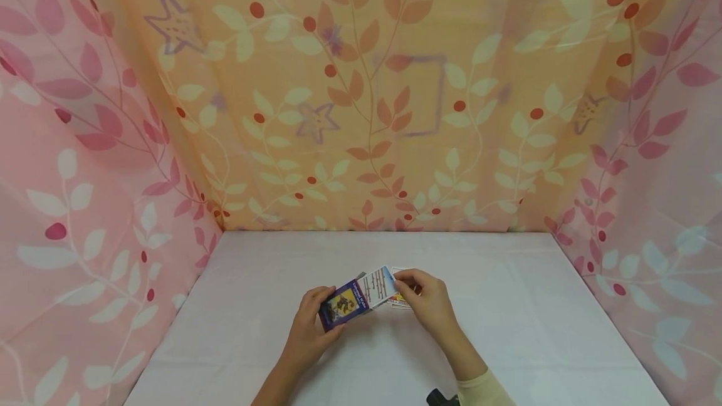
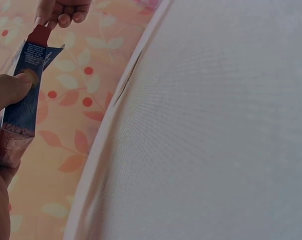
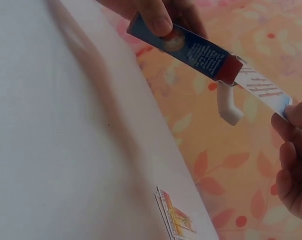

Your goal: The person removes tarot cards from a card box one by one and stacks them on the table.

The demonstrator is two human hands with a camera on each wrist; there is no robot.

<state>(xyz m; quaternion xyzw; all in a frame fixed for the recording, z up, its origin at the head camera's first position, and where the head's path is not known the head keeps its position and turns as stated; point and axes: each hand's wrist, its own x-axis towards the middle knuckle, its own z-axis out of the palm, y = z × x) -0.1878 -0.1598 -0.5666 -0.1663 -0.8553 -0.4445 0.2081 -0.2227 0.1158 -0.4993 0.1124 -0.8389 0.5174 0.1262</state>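
Observation:
My left hand (image 1: 309, 324) grips a dark blue card box (image 1: 344, 307) with a yellow picture on its face, tilted up to the right above the table. Out of its opened end sticks a white card (image 1: 379, 287) with lines of print and a blue edge. The fingertips of my right hand (image 1: 429, 306) pinch that card's outer end. In the right wrist view the card (image 3: 263, 87) is partly out of the box (image 3: 190, 50), whose red side flap (image 3: 230, 69) and white end flap hang loose. Whether more cards are inside is hidden.
Several cards with yellow and red print (image 3: 178, 217) lie on the white table (image 1: 254, 268), beneath and behind my right hand. Leaf-patterned curtains (image 1: 361, 111) stand behind and on both sides. A black object (image 1: 441, 397) shows by the right sleeve.

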